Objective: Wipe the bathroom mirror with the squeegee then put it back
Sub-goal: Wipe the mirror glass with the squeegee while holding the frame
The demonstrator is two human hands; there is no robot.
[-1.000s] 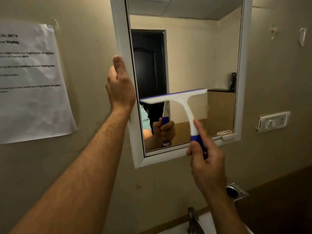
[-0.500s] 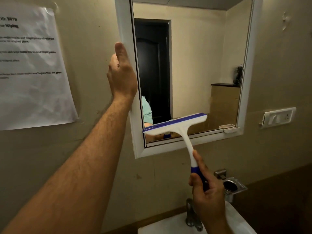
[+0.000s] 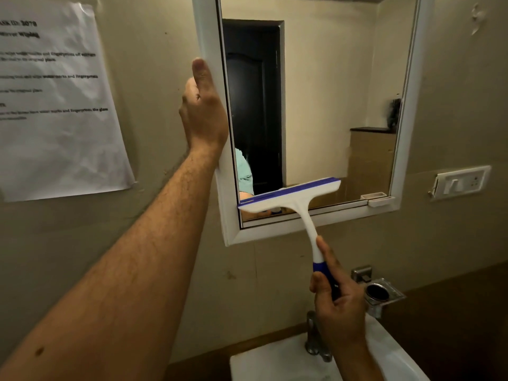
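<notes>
A right hand grips the blue end of a white squeegee, its blade lying on the glass low on a bathroom mirror.

Nearest, a white sink and tap; further up, the left hand braces the mirror's left frame, thumb straight along it, fingers hidden behind the edge. A printed sheet hangs on the wall to the left.

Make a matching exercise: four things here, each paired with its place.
Things:
1. squeegee
2. left hand
3. paper
4. switch

Places:
A. wall right of the mirror
B. on the mirror's left frame edge
C. low on the glass, left half
D. wall left of the mirror

Pairs: 1-C, 2-B, 3-D, 4-A
</notes>
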